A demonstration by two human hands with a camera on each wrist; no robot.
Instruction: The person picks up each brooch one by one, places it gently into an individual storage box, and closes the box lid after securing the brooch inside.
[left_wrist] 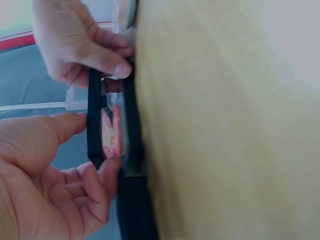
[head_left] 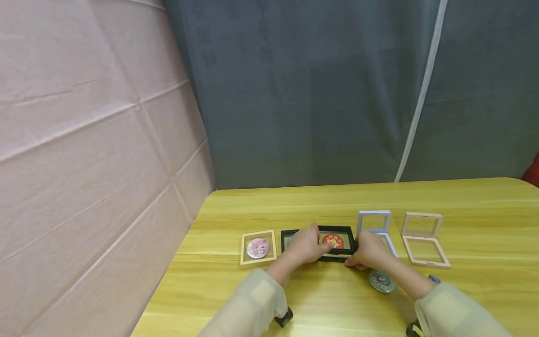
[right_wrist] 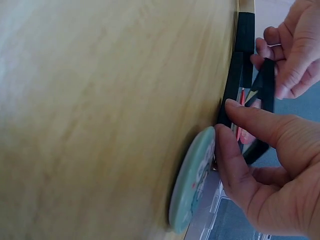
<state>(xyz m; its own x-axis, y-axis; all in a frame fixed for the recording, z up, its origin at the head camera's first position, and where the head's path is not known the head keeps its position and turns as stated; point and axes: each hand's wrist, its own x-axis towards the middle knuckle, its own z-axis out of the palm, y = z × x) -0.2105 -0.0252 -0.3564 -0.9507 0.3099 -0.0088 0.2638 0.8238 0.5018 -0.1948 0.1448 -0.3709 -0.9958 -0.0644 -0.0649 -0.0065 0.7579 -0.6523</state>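
The left hand [head_left: 304, 245] pinches the upper half of a black frame [head_left: 334, 259], parted around a red badge [head_left: 333, 240]; the right hand [head_left: 370, 250] pinches its right end. That frame rests on the table [head_left: 332, 299], between another black frame and an open lilac frame [head_left: 375, 213]. A green badge [head_left: 382, 282] lies just beside the right hand.

Downward head view, close wrist views, black frame [head_left: 340, 251] shared

Both arms [head_left: 281, 271] reach forward, slanting inward. Left hand [head_left: 304, 245] pinches, fingers [left_wrist: 95, 190] curled; right hand [head_left: 371, 252] grips near it, fingers bent.
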